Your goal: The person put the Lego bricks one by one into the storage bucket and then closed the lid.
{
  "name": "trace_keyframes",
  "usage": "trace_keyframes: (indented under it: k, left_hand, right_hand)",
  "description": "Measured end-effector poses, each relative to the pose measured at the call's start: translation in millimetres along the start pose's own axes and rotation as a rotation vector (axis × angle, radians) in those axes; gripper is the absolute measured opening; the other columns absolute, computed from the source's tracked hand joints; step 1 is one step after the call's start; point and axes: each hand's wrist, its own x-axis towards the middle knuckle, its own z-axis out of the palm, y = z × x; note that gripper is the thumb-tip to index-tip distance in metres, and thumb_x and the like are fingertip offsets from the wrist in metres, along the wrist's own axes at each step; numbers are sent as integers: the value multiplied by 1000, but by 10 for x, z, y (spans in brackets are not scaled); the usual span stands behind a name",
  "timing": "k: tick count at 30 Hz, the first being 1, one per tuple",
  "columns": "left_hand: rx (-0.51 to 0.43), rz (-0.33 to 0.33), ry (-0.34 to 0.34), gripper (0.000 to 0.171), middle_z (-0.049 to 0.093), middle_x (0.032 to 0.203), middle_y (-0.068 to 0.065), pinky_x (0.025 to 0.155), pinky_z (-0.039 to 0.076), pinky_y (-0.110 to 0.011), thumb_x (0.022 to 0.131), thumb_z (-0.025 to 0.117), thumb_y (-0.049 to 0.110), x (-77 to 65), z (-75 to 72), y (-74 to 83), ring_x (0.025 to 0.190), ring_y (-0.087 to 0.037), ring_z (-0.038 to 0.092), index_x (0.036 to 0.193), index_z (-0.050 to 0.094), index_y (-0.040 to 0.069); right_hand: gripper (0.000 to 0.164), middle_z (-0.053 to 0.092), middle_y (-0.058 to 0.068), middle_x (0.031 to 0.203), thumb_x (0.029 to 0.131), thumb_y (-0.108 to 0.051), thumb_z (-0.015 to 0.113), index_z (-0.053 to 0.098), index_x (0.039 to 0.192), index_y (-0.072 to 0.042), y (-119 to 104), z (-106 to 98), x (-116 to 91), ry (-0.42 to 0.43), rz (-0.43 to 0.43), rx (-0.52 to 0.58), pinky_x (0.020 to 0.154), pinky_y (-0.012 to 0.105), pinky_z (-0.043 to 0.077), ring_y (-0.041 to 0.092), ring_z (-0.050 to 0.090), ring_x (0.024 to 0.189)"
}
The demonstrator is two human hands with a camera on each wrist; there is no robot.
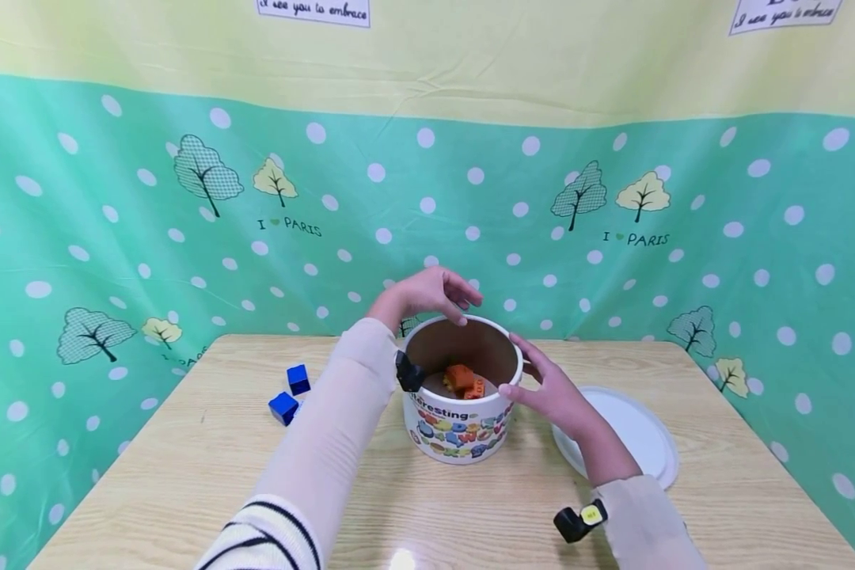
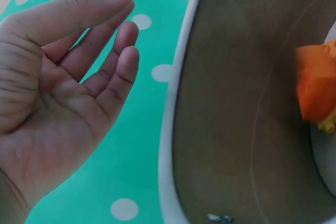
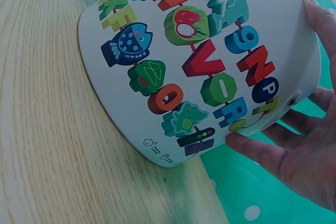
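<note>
A white bucket [image 1: 456, 442] printed with colourful letters and pictures stands upright in the head view, its brown inside showing. Orange blocks [image 1: 460, 377] lie on its bottom, with a bit of yellow beside them. My left hand [image 1: 435, 291] is over the far left rim, loosely bent and holding nothing; in the left wrist view its palm shows beside the rim [image 2: 167, 145]. Fingers and thumb spread, my right hand [image 1: 552, 396] rests against the bucket's right side. The right wrist view shows its fingertips [image 3: 239, 141] at the printed wall.
A round white lid [image 1: 634, 431] lies on the wooden table [image 1: 470, 514] to the right, partly under my right forearm. Blue blocks [image 1: 298, 379] sit at the left, one partly hidden by my left sleeve. A green dotted curtain [image 1: 427, 182] hangs behind the table.
</note>
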Motion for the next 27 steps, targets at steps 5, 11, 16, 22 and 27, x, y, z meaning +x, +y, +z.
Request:
trace_keyframes:
  k: [5, 11, 16, 22, 27]
  left_hand:
    - [33, 12, 62, 43, 68, 117, -7, 91, 52, -31, 78, 79, 1, -140, -60, 49, 109, -26, 61, 119, 69, 6]
    - [18, 48, 120, 45, 66, 120, -9, 91, 52, -33, 77, 81, 3, -363, -124, 38, 107, -23, 62, 121, 68, 5]
    - [-22, 75, 194, 46, 67, 115, -8, 86, 55, -35, 76, 82, 3, -566, -79, -21, 103, -23, 62, 120, 67, 4]
    - [-43, 80, 260, 46, 67, 112, -8, 85, 55, -37, 75, 83, 6, -769, -3, -141, 107, -33, 60, 119, 68, 5]
    - [-62, 93, 305, 48, 64, 116, -6, 86, 54, -37, 77, 82, 8, -916, 55, -242, 106, -30, 60, 122, 67, 6]
  right_hand:
    - [88, 28, 12, 157, 85, -41, 75, 24, 155, -25, -22, 8, -6, 10, 1, -1, 100, 60, 41, 40, 29, 140]
    - [89, 28, 10, 157, 84, -42, 75, 24, 155, -29, -27, 18, -9, 21, 9, 4, 99, 59, 42, 39, 29, 140]
    - [89, 26, 9, 158, 83, -43, 76, 24, 155, -30, -23, 21, -15, 20, 17, 6, 98, 58, 44, 39, 27, 141]
    - [89, 25, 11, 158, 84, -42, 75, 23, 155, -28, -21, 14, -13, 12, 8, 2, 99, 58, 43, 40, 27, 141]
    - [87, 27, 13, 157, 86, -38, 74, 23, 156, -25, -14, 6, -18, 3, -14, 14, 99, 58, 43, 41, 28, 140]
